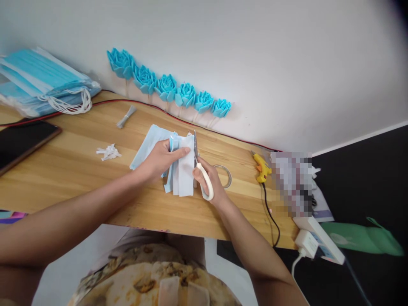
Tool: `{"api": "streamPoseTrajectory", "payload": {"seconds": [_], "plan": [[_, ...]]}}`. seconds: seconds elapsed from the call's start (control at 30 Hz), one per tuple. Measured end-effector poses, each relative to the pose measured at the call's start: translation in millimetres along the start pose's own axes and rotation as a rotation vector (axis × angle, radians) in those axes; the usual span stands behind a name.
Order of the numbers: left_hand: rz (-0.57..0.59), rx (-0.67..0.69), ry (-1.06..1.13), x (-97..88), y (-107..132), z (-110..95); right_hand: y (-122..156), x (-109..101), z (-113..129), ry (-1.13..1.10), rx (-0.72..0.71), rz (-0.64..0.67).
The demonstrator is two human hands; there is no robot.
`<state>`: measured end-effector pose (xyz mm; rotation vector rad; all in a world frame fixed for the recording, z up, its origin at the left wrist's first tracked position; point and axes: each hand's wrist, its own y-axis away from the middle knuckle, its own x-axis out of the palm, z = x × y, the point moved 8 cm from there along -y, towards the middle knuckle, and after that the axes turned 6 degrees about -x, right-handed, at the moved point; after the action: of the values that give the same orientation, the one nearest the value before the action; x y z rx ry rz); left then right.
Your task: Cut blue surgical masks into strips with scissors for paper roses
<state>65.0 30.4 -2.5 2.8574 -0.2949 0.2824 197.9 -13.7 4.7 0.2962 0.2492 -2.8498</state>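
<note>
My left hand (162,157) pinches a face mask (185,176), its white inner layer facing up and blue layers showing along its left side. My right hand (208,174) holds scissors (207,185) with white handles, the thumb through one loop. The blades point away from me along the mask's right edge; whether they are parted I cannot tell. More light blue mask fabric (149,142) lies flat on the table beneath and left of my left hand. A roll of tape (227,173) lies just right of my right hand, partly hidden by it.
Several blue fabric flowers (167,88) on sticks lean against the wall. A pile of masks (41,80) and a phone (25,142) lie left, near white scraps (109,152) and a bundle of wires (126,117). Rightward are a yellow glue gun (262,168) and a power strip (321,242).
</note>
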Motion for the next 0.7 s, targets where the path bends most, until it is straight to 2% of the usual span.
{"api": "streamPoseTrajectory", "payload": {"seconds": [0.17, 0.43, 0.7], "plan": [[0.021, 0.025, 0.006, 0.9, 0.4, -1.9, 1.1, 2.0, -0.6, -0.037, 0.044, 0.008], [0.018, 0.003, 0.030, 0.7, 0.0, 1.3, -0.4, 0.3, -0.1, -0.043, 0.016, -0.022], [0.026, 0.037, 0.016, 0.4, -0.3, -0.3, 2.7, -0.8, -4.8, -0.017, 0.056, -0.029]]}}
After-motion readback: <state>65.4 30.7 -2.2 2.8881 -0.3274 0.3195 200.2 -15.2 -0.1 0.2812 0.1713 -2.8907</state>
